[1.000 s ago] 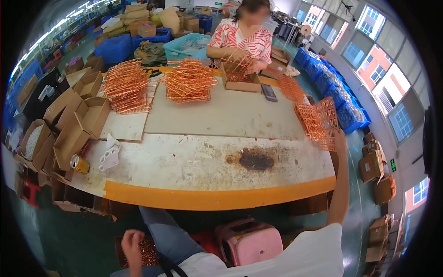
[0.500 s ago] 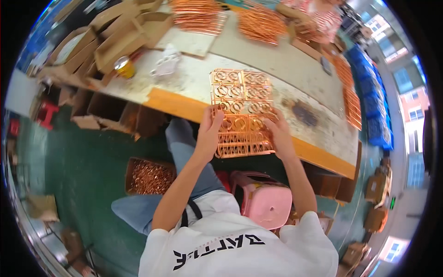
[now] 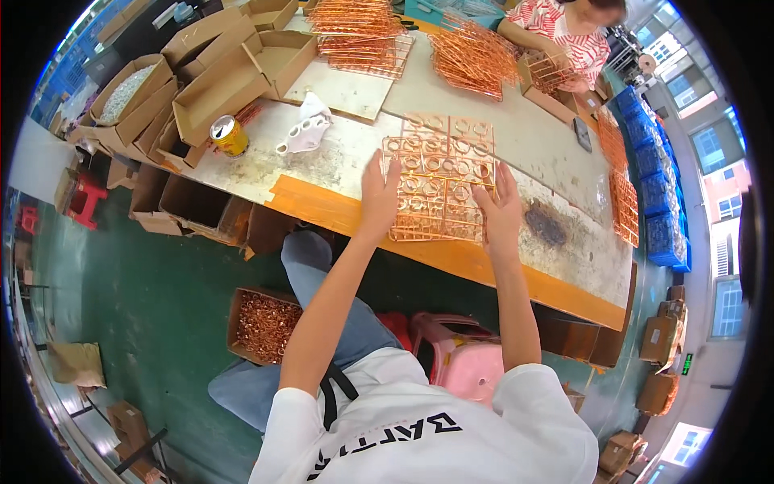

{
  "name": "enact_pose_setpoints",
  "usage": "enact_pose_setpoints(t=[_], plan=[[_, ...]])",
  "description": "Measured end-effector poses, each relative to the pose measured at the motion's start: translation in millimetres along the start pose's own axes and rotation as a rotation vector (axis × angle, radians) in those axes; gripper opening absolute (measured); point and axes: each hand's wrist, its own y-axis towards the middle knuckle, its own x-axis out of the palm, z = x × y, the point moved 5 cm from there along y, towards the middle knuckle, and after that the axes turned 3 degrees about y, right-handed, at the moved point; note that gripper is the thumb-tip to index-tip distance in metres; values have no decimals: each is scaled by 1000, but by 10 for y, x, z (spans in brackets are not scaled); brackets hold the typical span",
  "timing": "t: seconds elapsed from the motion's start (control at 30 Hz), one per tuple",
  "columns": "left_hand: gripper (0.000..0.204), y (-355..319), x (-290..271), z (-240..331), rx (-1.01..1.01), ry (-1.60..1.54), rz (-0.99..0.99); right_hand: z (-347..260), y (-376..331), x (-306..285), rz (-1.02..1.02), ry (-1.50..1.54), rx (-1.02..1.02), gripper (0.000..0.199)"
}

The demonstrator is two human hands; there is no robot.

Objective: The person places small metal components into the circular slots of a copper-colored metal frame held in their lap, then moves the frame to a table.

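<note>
The copper-coloured ring frames [image 3: 443,179] are overlapping in a layered set above the near side of the table [image 3: 339,171], partly covering its orange edge strip [image 3: 322,210]; whether they are resting on the surface cannot be told. The left hand [image 3: 379,198] is bearing on the left edge of the set, its fingers extending along that edge and the thumb standing slightly apart; whether they are clamping cannot be told. The right hand [image 3: 501,214] is gripping the right edge, the thumb lying over the upper face and the fingers running along the outer side.

To the left on the table, a white item with ring-shaped openings [image 3: 306,135] is lying near a yellow can [image 3: 229,137]. Open cardboard boxes [image 3: 222,105] are standing beyond the can. At the far side, a first frame stack [image 3: 355,26] and a second frame stack [image 3: 474,58] are lying apart from each other. A co-worker in a striped top [image 3: 566,36] is handling material at an open carton [image 3: 542,98]. A dark phone [image 3: 581,135] is lying near that carton. Below the table, a pink stool [image 3: 472,373] is standing beside the person.
</note>
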Motion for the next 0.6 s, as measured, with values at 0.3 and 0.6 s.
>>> enact_pose_setpoints(t=[0.3,0.6], plan=[[51,-1514,-2299,-167,-431,-651,21,425,-1205,1947,-857,252,721,34],[22,-3147,-3638,-1549,-575,-361,786,2120,-2844,3412,-1296,-201,688,16]])
